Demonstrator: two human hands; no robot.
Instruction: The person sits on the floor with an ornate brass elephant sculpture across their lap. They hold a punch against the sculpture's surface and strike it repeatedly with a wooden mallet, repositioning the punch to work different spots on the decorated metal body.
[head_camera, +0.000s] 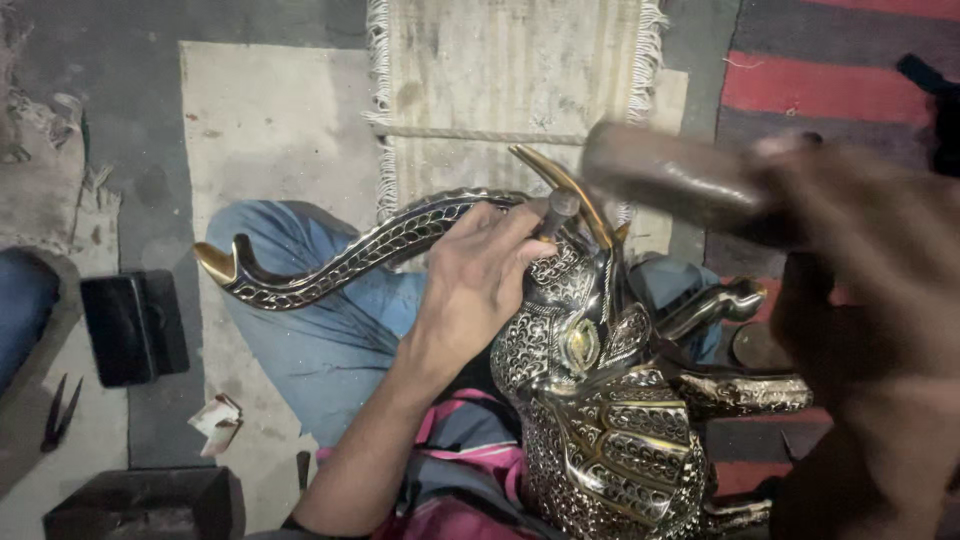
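- grey concrete floor (150, 120), worn and patchy, in dim light
- pale fringed mat (510, 90) lies flat at the top
- red and grey striped rug (830, 80) fills the upper right corner
- 2 dark blocks on the left: 1 (135, 325) near the mat's edge, 1 (150, 505) at the bottom
- small pliers (58, 412) lie far left

No labels, signs or screens show in this view. The only thing that may count as a package is a small crumpled wrapper (218, 420), white with a touch of red, lying on the pale floor at the lower left. It sits just beside the person's knee in blue jeans, between a black box (134, 326) further up the floor and a dark block (145, 503) at the bottom edge. It is too small and creased to tell more.
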